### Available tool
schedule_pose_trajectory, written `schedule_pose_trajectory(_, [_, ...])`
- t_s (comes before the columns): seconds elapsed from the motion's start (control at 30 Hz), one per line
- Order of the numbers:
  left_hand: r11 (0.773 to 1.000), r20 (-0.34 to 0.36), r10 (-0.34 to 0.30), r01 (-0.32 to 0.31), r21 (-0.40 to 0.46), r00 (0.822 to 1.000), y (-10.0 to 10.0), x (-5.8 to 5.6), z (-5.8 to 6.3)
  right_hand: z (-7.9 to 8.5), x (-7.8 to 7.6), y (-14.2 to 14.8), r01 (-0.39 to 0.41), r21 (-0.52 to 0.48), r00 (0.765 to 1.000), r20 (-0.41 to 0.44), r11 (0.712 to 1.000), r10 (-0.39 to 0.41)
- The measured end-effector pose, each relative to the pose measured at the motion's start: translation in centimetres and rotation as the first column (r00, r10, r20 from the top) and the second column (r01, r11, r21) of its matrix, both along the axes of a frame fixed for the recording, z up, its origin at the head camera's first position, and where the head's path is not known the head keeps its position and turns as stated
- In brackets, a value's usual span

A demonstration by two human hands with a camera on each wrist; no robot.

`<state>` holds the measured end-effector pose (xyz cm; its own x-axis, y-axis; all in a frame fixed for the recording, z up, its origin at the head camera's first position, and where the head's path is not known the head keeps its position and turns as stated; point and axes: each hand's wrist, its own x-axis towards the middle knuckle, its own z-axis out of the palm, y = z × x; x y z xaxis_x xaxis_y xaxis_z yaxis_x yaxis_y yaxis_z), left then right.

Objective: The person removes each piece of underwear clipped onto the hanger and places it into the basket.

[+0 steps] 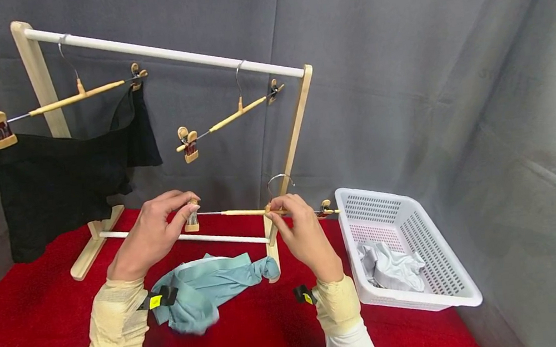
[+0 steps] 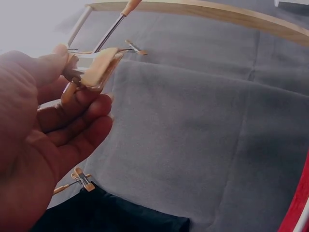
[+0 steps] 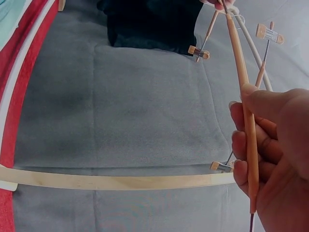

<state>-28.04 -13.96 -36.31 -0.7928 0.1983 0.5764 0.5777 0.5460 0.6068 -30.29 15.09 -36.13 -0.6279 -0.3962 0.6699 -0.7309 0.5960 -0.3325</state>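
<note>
In the head view my right hand (image 1: 301,232) grips the middle of a wooden clip hanger (image 1: 244,212), its metal hook pointing up. My left hand (image 1: 155,230) pinches the clip (image 1: 192,218) at the hanger's left end between thumb and fingers. The left wrist view shows that clip (image 2: 99,70) close up, with the thumb on one side and the fingers curled on the other. Along the wooden bar (image 3: 248,140), the right thumb and fingers wrap round it in the right wrist view. Below the hands, a crumpled teal garment (image 1: 208,289) lies on the red cloth.
A wooden rack with a white rail (image 1: 161,53) stands behind. Black shorts (image 1: 63,183) hang from one clip hanger at left; a bare clip hanger (image 1: 237,114) hangs farther right. At right, a white basket (image 1: 446,252) contains a pale grey garment (image 1: 398,268).
</note>
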Motion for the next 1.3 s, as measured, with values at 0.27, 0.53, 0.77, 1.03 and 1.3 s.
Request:
schedule_pose_trajectory(0.27, [1.000, -0.014, 0.002, -0.001, 0.018, 1.000, 0.2, -0.2, -0.1, 0.0, 0.0, 0.2, -0.003, 0.003, 1.000, 0.013, 1.000, 0.003])
schedule_pose_trajectory(0.53, [1.000, -0.025, 0.012, -0.012, 0.026, 1.000, 0.3, -0.3, -0.2, 0.1, 0.0, 0.3, 0.002, 0.004, 1.000, 0.011, 1.000, -0.002])
schedule_pose_trajectory(0.77, [1.000, -0.011, 0.020, -0.019, 0.022, 1.000, 0.5, -0.3, -0.3, 0.0, 0.1, 0.4, 0.008, 0.006, 1.000, 0.011, 1.000, -0.008])
schedule_pose_trajectory(1.03, [0.998, -0.006, 0.062, -0.062, 0.011, 0.998, 0.7, -0.3, -0.2, 0.0, 0.1, 0.4, 0.022, 0.013, 1.000, 0.006, 1.000, -0.022])
schedule_pose_trajectory(1.3, [0.996, -0.041, 0.087, -0.087, 0.009, 0.995, 1.2, -0.2, -0.3, -0.3, 0.0, 0.1, 0.018, 0.022, 1.000, -0.007, 1.000, -0.017])
